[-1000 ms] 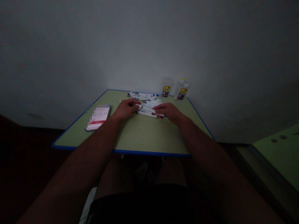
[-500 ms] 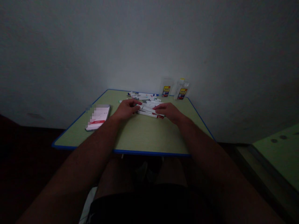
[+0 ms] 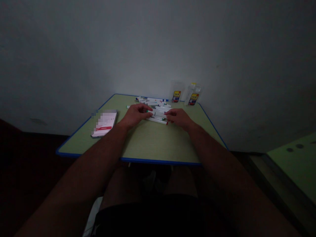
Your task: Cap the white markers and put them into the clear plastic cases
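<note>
Grey wall (image 3: 158, 49) seen at back, dim light; against it a pale-green table (image 3: 160, 144) is set, edged in blue. Both forearms are stretched over the tabletop, and 2 hands are brought close together near its middle.

1 white marker (image 3: 159, 114) is held between them, above the loose markers on the table. By the left hand (image 3: 136, 116) its left end is pinched, thumb and index finger nearly closed. By the right hand (image 3: 179, 118) the other end is gripped, fingertips drawn together – exact contact partly hidden by the fingers.

Just below, a red-ended marker (image 3: 159, 121) is laid on the table. Behind the hands, a marker pile (image 3: 153, 100) is spread near the wall, some ends blue; exact count cannot be told. At the right rear, 2 clear cases are stood upright – the left case (image 3: 176, 92) and the right case (image 3: 194, 98), both labelled, a yellow tip seen at the top of the latter. Left of the left hand, a phone (image 3: 106, 121) is placed, screen lit, partly pixelated.
</note>
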Tool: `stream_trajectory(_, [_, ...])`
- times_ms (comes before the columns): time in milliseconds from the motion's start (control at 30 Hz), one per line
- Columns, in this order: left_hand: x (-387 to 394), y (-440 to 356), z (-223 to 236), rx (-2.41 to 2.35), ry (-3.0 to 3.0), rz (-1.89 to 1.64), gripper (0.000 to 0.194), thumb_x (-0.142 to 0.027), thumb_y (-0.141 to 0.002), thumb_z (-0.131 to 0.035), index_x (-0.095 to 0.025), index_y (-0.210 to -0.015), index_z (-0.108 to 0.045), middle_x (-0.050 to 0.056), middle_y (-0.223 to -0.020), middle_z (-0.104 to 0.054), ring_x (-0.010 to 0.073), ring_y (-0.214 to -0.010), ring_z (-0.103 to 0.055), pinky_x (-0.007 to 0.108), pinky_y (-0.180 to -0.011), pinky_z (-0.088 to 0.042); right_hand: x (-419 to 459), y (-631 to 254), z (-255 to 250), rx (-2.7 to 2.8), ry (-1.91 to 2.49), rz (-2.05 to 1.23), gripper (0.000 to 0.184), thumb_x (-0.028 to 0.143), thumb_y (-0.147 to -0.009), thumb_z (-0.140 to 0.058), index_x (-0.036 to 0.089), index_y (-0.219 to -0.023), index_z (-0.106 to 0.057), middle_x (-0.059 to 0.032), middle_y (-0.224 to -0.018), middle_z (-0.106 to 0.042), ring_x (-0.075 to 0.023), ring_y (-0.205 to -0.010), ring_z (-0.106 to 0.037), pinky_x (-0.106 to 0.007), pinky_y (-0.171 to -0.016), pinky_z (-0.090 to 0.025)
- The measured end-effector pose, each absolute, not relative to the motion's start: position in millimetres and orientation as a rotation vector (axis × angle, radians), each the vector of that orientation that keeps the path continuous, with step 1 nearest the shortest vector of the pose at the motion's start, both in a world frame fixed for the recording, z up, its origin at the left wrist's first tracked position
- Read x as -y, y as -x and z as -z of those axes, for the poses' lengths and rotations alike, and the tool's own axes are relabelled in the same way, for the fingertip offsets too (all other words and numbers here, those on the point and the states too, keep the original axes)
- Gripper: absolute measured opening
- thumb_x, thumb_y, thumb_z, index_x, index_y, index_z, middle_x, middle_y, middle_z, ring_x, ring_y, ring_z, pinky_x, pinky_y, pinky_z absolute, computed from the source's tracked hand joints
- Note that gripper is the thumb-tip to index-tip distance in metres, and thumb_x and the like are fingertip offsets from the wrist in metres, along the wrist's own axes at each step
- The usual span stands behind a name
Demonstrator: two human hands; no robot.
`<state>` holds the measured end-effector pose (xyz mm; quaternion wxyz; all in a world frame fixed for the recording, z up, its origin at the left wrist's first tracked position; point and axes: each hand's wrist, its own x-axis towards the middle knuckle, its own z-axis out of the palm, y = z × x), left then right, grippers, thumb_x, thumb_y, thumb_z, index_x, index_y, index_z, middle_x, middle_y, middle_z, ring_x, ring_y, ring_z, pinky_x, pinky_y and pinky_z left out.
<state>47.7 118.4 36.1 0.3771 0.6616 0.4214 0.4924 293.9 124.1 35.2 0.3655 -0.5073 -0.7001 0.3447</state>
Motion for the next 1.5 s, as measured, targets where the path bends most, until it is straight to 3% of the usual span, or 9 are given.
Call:
stream_trajectory(233, [-115.9, -50.3, -39.7, -1.053, -1.709, -1.274, 0.023, -0.018, -0.061, -0.083, -0.018, -0.083, -0.078, -0.004, -0.062, -0.053, 0.0092, -0.058, -0.044, 0.026, -0.053, -0.034, -123.5, -294.1, -35.3, 1.781, 1.33, -0.918, 0.015, 0.009, -0.083, -0.068, 0.014, -0.093, -0.077, -0.0048, -0.077, -0.074, -0.0112, -0.063, -0.064, -0.025, -0.067, -0.053])
stream_trajectory(400, [-118.0, -49.4, -37.4, -1.058, -1.729, -1.277, 0.023, -0.018, -0.062, -0.084, -0.018, -0.084, -0.078, -0.003, -0.063, -0.052, 0.009, -0.058, -0.043, 0.027, -0.053, -0.034, -123.9, -294.5, -35.3, 1.785, 1.311, -0.925, 0.014, 0.008, -0.083, -0.068, 0.014, -0.093, -0.076, -0.0031, -0.072, -0.072, -0.0095, -0.06, -0.062, -0.022, -0.061, -0.051])
stream_trajectory(700, [-126.1, -46.4, -29.8, -1.208, -1.682, -1.236, 0.016, -0.022, -0.072, -0.077, -0.017, -0.087, -0.073, 0.002, -0.07, -0.066, 0.0131, -0.062, -0.056, 0.029, -0.06, -0.045, -121.0, -292.2, -38.4, 1.669, 1.235, -0.934, 0.007, 0.016, -0.081, -0.071, 0.014, -0.088, -0.074, -0.0038, -0.072, -0.072, -0.0094, -0.056, -0.06, -0.022, -0.054, -0.05])
stream_trajectory(833, [-127.6, -45.3, -28.1, -1.317, -1.665, -1.23, 0.011, -0.02, -0.075, -0.074, -0.017, -0.086, -0.073, 0.002, -0.071, -0.067, 0.0135, -0.062, -0.055, 0.028, -0.058, -0.044, -121.4, -291.6, -38.5, 1.631, 1.141, -0.938, 0.023, 0.02, -0.069, -0.082, 0.015, -0.09, -0.074, -0.0032, -0.077, -0.074, -0.0107, -0.059, -0.063, -0.025, -0.06, -0.055])
stream_trajectory(1000, [-126.8, -44.6, -29.0, -1.363, -1.637, -1.242, 0.009, -0.016, -0.077, -0.072, -0.017, -0.085, -0.073, 0.004, -0.073, -0.068, 0.0148, -0.065, -0.056, 0.029, -0.062, -0.046, -119.6, -290.7, -40.5, 1.639, 0.999, -0.98, 0.038, 0.019, -0.06, -0.085, 0.017, -0.098, -0.078, -0.0039, -0.09, -0.077, -0.0153, -0.078, -0.071, -0.032, -0.077, -0.06])
stream_trajectory(1300, [-123.4, -44.8, -32.4, -1.437, -1.692, -1.175, 0.013, -0.019, -0.082, -0.067, -0.017, -0.092, -0.074, 0.004, -0.073, -0.068, 0.0155, -0.064, -0.057, 0.031, -0.065, -0.047, -116.6, -287.9, -41.0, 1.621, 0.919, -1.146, 0.045, 0.026, -0.066, -0.085, 0.017, -0.109, -0.078, -0.0049, -0.087, -0.078, -0.0147, -0.074, -0.072, -0.032, -0.076, -0.062])
stream_trajectory(1500, [-121.0, -46.1, -35.3, -1.383, -1.685, -1.222, 0.007, -0.019, -0.08, -0.068, -0.018, -0.085, -0.072, 0.002, -0.069, -0.066, 0.0148, -0.064, -0.057, 0.029, -0.062, -0.046, -119.2, -291.6, -40.3, 1.662, 1.064, -0.912, 0.04, 0.026, -0.074, -0.08, 0.017, -0.113, -0.078, -0.0011, -0.07, -0.072, -0.0119, -0.059, -0.065, -0.026, -0.061, -0.057])
